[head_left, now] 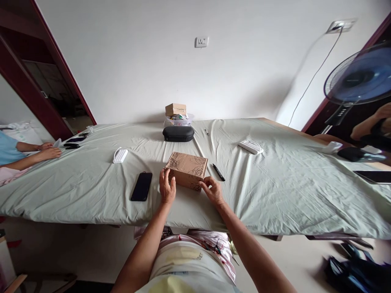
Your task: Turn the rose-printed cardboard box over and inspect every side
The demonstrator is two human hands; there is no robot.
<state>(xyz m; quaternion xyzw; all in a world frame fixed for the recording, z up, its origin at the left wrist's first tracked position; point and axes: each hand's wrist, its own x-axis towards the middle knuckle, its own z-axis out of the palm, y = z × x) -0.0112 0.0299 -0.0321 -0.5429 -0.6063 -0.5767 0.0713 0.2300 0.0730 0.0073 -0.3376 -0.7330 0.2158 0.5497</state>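
Observation:
A brown cardboard box (187, 165) with black scribbled line drawings on its top and sides lies flat on the cloth in front of me. At its left front corner, my left hand (167, 187) grips the edge, thumb toward the front face and fingers along the left end. My right hand (213, 190) holds the right front corner, thumb and forefinger brought close together there. A black marker pen (218, 172) lies just right of the box. To the left of my left hand rests a black smartphone (141, 186), screen up.
A pale green cloth (275, 195) covers the table. Farther back are a black zip case (178, 134), a plastic tub (180, 120) topped by a small carton (176, 109), and two white devices (120, 155). Another person's hands (50, 151) are at left; a fan (360, 77) stands right.

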